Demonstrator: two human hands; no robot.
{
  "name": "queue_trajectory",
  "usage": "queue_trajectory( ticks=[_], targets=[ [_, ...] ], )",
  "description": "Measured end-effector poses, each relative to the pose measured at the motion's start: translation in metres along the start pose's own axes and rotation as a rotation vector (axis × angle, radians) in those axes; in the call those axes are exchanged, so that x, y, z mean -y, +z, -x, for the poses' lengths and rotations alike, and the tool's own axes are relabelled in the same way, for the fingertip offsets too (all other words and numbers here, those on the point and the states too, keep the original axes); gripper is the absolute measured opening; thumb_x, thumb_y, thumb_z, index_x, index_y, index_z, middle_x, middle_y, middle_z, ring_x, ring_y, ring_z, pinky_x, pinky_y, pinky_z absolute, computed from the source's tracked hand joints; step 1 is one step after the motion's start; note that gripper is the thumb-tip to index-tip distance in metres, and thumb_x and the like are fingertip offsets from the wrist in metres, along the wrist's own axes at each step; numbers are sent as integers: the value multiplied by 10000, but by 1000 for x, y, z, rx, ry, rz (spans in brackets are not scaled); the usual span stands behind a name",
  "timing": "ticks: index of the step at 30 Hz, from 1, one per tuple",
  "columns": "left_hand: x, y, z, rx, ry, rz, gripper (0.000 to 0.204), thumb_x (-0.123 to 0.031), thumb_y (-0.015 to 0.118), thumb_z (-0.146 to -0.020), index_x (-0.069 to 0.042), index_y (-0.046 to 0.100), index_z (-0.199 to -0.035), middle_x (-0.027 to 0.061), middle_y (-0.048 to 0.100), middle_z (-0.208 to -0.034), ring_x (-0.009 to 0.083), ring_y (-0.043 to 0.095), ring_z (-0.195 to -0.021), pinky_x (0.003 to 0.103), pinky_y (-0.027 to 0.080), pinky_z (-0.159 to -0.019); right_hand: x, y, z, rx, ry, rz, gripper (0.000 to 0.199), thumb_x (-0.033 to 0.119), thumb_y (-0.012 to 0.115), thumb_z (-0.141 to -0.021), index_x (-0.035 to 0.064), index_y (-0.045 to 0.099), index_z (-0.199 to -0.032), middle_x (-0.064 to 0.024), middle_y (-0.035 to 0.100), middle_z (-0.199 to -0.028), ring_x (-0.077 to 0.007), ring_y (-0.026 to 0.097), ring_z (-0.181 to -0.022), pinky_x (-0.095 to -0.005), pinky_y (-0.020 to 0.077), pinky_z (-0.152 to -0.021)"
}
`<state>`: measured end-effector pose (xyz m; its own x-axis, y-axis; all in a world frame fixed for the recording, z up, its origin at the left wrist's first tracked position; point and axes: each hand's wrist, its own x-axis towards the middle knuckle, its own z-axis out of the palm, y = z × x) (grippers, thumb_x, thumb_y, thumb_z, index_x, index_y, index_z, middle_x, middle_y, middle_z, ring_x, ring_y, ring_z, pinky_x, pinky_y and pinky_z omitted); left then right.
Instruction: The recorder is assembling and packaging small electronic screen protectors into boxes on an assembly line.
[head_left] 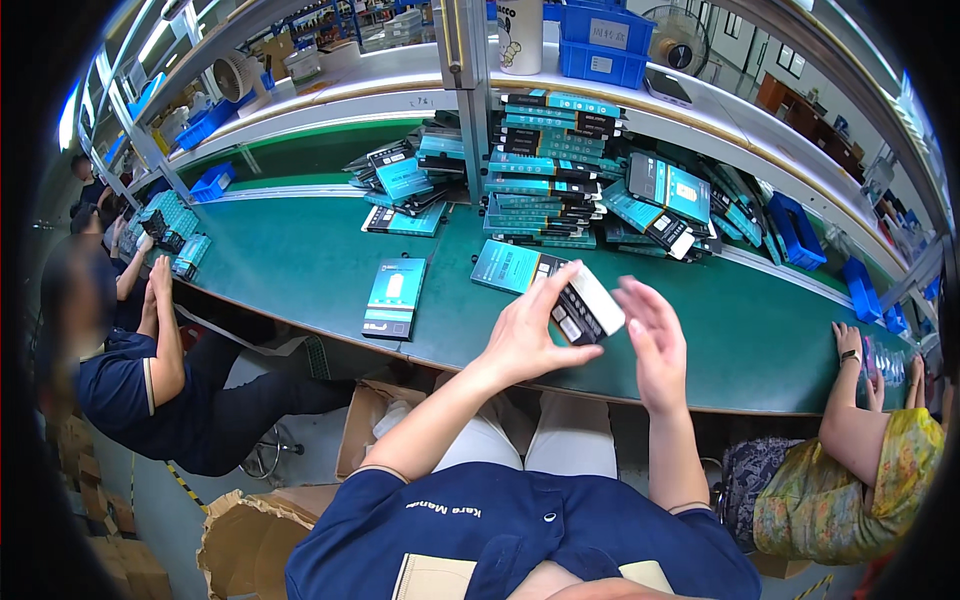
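Note:
My left hand point(525, 340) grips a flat black carton point(588, 308) by its edges, thumb below and fingers above, raised over the near part of the green bench. A white panel shows along the carton's upper right side. Just right of it, my right hand point(656, 350) is raised with fingers extended and nothing in it. Behind the held carton lies a teal and black box point(507, 266), partly hidden by it. Another teal, white and black box point(395, 298) rests flat on the bench to the left of my hands.
Tall piles of teal boxes point(545, 185) stand against the shelf post, with looser heaps point(665, 200) on the right and others point(405, 180) on the left. Blue bins point(797, 230) line the back right. People sit at both ends; cardboard boxes point(250, 545) stand on the floor.

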<state>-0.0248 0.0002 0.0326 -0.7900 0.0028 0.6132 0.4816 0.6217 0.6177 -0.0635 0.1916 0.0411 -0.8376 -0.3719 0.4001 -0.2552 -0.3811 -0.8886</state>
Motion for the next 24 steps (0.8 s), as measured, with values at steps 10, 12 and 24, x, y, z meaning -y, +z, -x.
queue_trajectory(
  ticks=[10, 12, 24],
  targets=[
    [-6, 5, 8, -349, -188, 1033, 175, 15, 522, -980, -67, 427, -1102, 125, 597, -1113, 156, 583, -1034, 293, 487, -914, -40, 47, -11, -23, -406, 301, 146, 22, 575, -955, 11, 636, -1087, -112, 647, -1148, -210, 619, -1035, -303, 484, -904],
    [-4, 5, 9, -306, -201, 1035, 196, 13, 542, -971, -54, 419, -1108, 115, 593, -1122, 150, 578, -1042, 300, 487, -911, -48, 41, -11, -41, -207, 68, 151, -7, 589, -942, -9, 612, -1091, -134, 627, -1170, -184, 591, -1108, -314, 456, -985],
    [9, 1, 25, -458, -88, 368, 172, -125, 562, -994, -22, 553, -1131, 111, 619, -1101, 192, 604, -1032, 316, 467, -935, -75, 46, 6, -109, -488, 356, 462, -66, 753, -778, 83, 450, -1094, -150, 611, -1043, -241, 640, -881, -325, 501, -744]
  ],
)
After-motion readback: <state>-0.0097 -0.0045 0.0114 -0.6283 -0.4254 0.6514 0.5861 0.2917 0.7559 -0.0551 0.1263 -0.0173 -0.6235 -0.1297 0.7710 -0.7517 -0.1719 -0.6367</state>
